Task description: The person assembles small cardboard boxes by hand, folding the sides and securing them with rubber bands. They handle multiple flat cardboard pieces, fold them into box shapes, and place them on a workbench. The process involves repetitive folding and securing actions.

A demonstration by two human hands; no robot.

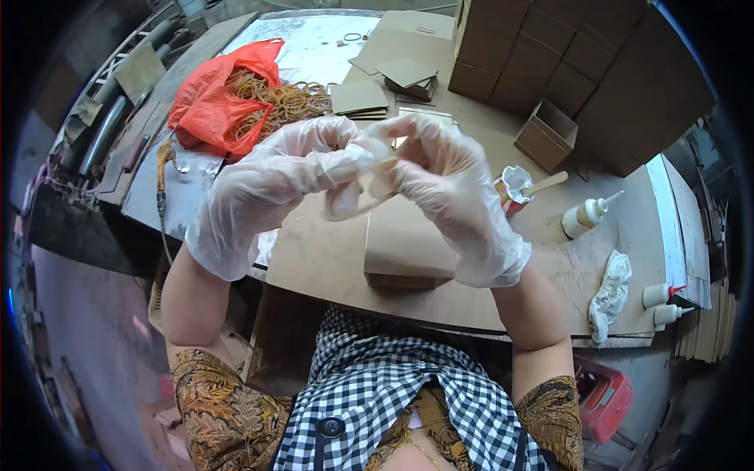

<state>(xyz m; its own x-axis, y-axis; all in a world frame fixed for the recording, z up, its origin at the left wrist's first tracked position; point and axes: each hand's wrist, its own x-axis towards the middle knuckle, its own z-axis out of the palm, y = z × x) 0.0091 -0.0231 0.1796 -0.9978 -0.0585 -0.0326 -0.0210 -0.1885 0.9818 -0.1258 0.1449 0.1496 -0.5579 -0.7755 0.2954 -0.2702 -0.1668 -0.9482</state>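
Both of my hands wear thin, translucent white gloves and are raised together over the table's front part. My left hand (263,177) is closed, its fingers curled toward my right hand (459,192), which is closed too. Between the fingertips runs a thin, pale tan rubber band (369,207), partly hidden by the fingers and gloves. Below the hands, near the table's front edge, stands a brown cardboard box (412,243), its upper part partly covered by my right hand.
A red plastic bag (212,102) spills rubber bands (302,104) at the back left. Cardboard pieces (357,98) lie behind my hands. Stacked boxes (542,55) and a small open box (546,135) stand back right. A tub with a stick (514,188), glue bottles (583,217) and a crumpled white cloth (611,294) are at right.
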